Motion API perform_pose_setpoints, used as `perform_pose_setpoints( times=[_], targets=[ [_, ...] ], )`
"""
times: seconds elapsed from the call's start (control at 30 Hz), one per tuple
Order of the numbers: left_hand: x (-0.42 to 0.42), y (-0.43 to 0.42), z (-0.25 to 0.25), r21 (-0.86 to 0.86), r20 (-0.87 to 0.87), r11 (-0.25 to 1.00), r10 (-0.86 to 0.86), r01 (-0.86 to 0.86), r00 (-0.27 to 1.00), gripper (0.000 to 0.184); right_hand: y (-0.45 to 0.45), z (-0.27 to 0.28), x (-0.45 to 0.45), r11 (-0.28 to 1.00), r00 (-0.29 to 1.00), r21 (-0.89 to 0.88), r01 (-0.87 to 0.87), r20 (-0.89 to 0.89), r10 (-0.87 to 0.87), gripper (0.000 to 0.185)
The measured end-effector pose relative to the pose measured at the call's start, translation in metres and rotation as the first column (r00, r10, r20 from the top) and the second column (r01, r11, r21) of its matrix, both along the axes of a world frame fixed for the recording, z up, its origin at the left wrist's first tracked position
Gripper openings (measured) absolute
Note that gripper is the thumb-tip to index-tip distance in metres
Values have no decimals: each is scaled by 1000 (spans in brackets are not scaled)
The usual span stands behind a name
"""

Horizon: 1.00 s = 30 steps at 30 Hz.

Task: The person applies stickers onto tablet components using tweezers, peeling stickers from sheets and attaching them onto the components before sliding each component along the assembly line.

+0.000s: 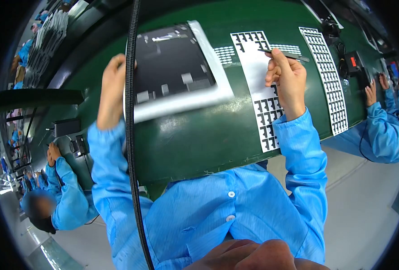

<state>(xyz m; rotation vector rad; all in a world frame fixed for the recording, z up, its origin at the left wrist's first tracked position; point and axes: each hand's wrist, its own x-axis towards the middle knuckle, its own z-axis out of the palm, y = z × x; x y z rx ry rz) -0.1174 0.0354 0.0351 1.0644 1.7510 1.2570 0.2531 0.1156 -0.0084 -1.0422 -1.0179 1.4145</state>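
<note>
My left hand (pixel 113 87) is at the left edge of a flat black panel (pixel 170 63) lying on white sheet material (pixel 213 74); a black cable partly covers its fingertips, so its hold cannot be made out. Dark tweezers (pixel 291 56) are pinched in my right hand (pixel 286 76), their tip pointing left over a white sheet with black die-cut pieces (pixel 267 121). The upper middle of that sheet is bare of pieces. Small white labels (pixel 224 55) lie between panel and sheet, and more (pixel 287 49) lie behind the tweezers.
Another sheet of black pieces (pixel 327 81) lies to the right on the green table (pixel 186 153). A braided black cable (pixel 131 112) hangs vertically at centre-left. Co-workers in blue sit left (pixel 71 198) and right (pixel 384 135). Black devices stand near both.
</note>
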Motion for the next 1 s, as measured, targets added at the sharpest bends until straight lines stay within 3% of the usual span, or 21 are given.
perform_pose_setpoints(
  times=[0.07,0.13,0.2,0.23,0.27,0.33,0.37,0.43,0.47,0.53,0.57,0.6,0.63,0.73,0.87,1.0],
  targets=[
    [-46,55,-21,7,158,1000,6,-7,987,19,0,-1,0,1000,1000,0,-13,13,13,31],
    [-65,98,-32,74,18,987,144,-145,989,22,0,-2,-1,1000,999,-2,-15,29,15,31],
    [-95,131,-42,95,136,990,93,-106,986,26,-1,-2,-1,1000,998,14,-20,54,19,31],
    [-135,153,-57,22,81,997,77,-79,994,33,-1,-2,-1,1000,997,18,-22,69,21,31],
    [-124,151,-47,106,135,982,140,-155,981,42,-1,-2,-1,1000,996,19,-25,84,24,31],
    [-144,165,-59,118,39,959,255,-258,966,42,0,-3,-3,1000,995,29,1,101,-4,33],
    [-133,161,-54,99,-227,962,272,-255,935,41,0,-4,-2,999,994,34,11,108,-15,33],
    [-90,134,-42,56,-695,963,228,-264,682,38,2,-3,-1,999,994,40,18,105,-23,33],
    [-71,121,-49,197,-799,968,249,-152,547,35,2,-2,-1,999,995,43,14,96,-19,33],
    [-13,92,-55,340,-793,939,259,47,552,25,1,0,1,999,992,44,6,125,-11,33],
    [22,75,-55,433,-740,887,251,157,624,18,2,1,1,999,987,50,-1,160,-7,33],
    [53,58,-51,380,-713,892,114,244,692,16,4,4,0,998,981,57,-10,196,-1,34],
    [78,46,-57,453,-749,814,127,362,651,18,3,14,-1,998,965,42,-39,262,27,34],
    [125,17,-66,293,-860,785,-35,547,510,36,-4,42,-12,981,898,66,-185,417,142,34],
    [156,19,-70,274,-891,757,-32,594,452,42,19,31,-26,957,839,53,-285,497,222,31],
    [175,32,-74,265,-904,783,-2,563,428,46,39,-1,-34,972,865,70,-223,474,164,31]
  ],
)
